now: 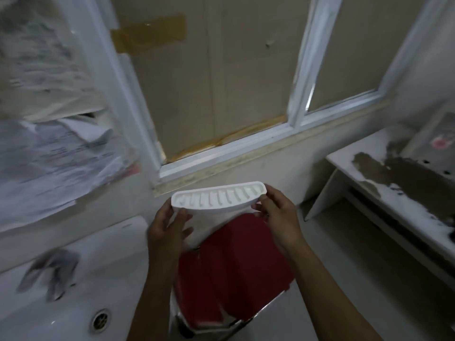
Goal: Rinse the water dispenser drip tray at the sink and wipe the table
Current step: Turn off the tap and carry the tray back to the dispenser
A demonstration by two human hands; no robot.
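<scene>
I hold a white plastic drip tray (219, 196) with a row of slots, tilted so its slotted face points up and away from me. My left hand (167, 230) grips its left end and my right hand (278, 215) pinches its right end. The tray is in the air, to the right of the white sink (73, 316), whose metal tap (51, 271) and round drain (99, 319) show at lower left. The table (384, 190), white with brown worn patches, stands at the right.
A red and white bin or bag (234, 279) sits on the floor right under the tray. A boarded window with a white frame (221, 148) is straight ahead. Crumpled papers (49, 156) hang at the left above the sink.
</scene>
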